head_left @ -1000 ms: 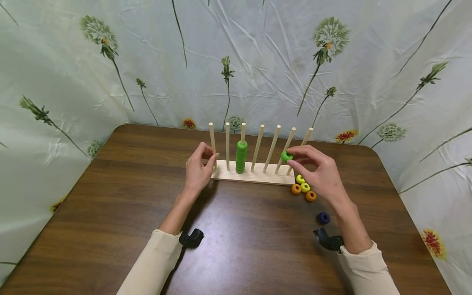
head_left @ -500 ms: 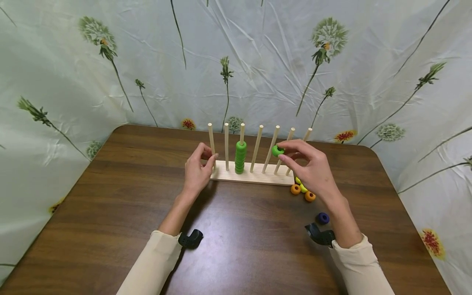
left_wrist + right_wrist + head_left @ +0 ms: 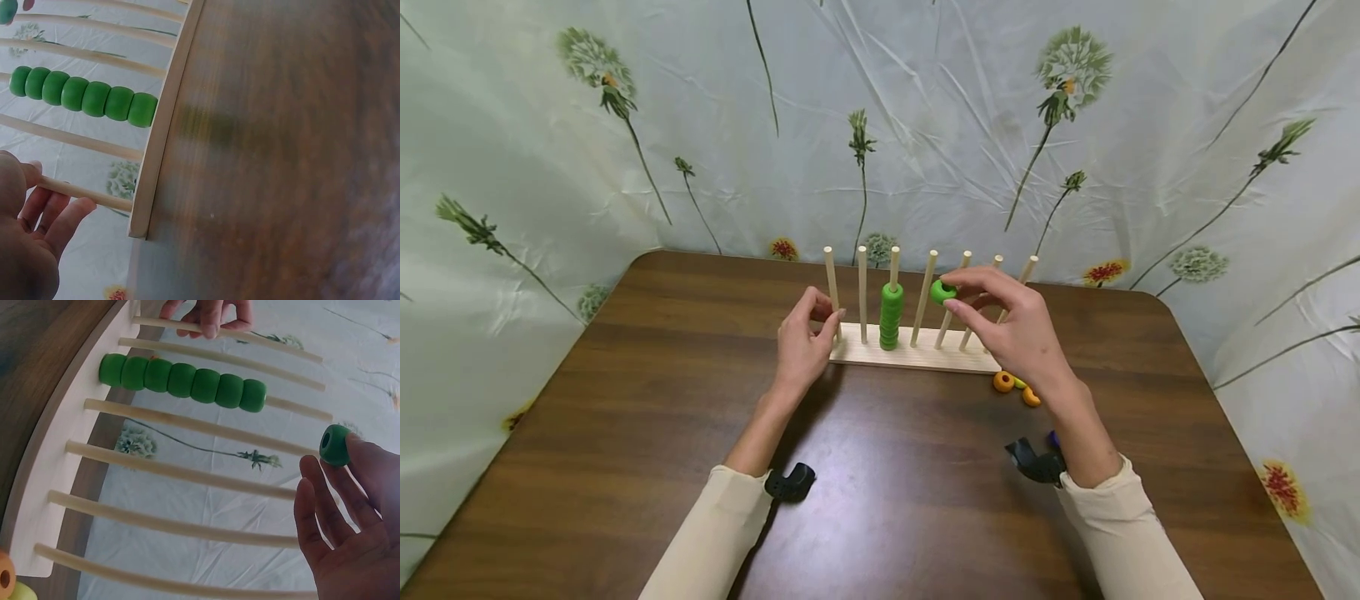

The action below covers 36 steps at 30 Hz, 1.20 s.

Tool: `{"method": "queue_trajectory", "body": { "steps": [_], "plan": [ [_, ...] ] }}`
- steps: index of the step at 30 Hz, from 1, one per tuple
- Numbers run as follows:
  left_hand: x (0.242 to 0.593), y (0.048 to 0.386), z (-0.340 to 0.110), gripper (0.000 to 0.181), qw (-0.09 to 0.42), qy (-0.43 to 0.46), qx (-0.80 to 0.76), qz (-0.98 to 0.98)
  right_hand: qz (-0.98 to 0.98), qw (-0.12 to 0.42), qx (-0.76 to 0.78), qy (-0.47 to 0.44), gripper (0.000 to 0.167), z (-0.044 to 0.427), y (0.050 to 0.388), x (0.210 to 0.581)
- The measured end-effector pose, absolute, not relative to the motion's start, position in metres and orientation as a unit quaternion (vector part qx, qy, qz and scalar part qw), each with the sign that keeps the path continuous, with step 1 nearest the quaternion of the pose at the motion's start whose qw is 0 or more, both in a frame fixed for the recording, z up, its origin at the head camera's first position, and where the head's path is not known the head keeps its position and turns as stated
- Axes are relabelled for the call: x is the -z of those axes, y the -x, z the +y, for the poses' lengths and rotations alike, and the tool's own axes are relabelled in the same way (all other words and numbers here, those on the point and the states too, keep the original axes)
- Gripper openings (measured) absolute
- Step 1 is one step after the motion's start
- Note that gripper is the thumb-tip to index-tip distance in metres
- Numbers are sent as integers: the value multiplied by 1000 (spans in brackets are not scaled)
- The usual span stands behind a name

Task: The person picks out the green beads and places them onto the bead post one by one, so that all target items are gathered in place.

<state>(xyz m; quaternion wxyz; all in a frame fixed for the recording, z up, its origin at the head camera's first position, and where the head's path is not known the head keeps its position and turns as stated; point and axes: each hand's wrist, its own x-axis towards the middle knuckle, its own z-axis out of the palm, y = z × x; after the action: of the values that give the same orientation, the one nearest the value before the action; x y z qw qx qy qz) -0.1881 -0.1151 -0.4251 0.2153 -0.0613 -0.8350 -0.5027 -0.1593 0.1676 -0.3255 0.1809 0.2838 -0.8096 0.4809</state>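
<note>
A light wooden rack (image 3: 917,358) with several upright pegs stands toward the back of the table. One peg, third from the left, carries a stack of green beads (image 3: 891,317); the others I can see are bare. My left hand (image 3: 805,337) pinches the leftmost peg (image 3: 81,192) low down, thumb and fingers on either side of it. Between thumb and fingertips my right hand (image 3: 1015,321) holds a green bead (image 3: 335,445), raised beside the upper part of the middle pegs. Its hole shows in the right wrist view. The right hand hides parts of the right-hand pegs.
Orange beads (image 3: 1003,382) and a partly hidden yellow bead (image 3: 25,592) lie by the rack's right end. A dark blue bead (image 3: 1054,438) is mostly covered by the right wrist. Behind the brown table (image 3: 880,475) hangs a flower-patterned cloth (image 3: 737,125).
My right hand has carried the green bead leftward and slightly up, toward the green stack. The left hand has stayed on its peg. The right forearm now covers more of the loose beads.
</note>
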Motion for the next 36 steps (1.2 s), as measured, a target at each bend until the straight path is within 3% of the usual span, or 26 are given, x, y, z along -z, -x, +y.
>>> {"method": "queue_trajectory", "body": {
  "steps": [18,36],
  "plan": [
    [427,187,-115,15,207,49,502,-838,-789,195,-489,-317,30,140,171,313],
    [425,189,-115,16,211,54,497,-840,-791,224,-497,-276,27,118,180,297]
  ]
}}
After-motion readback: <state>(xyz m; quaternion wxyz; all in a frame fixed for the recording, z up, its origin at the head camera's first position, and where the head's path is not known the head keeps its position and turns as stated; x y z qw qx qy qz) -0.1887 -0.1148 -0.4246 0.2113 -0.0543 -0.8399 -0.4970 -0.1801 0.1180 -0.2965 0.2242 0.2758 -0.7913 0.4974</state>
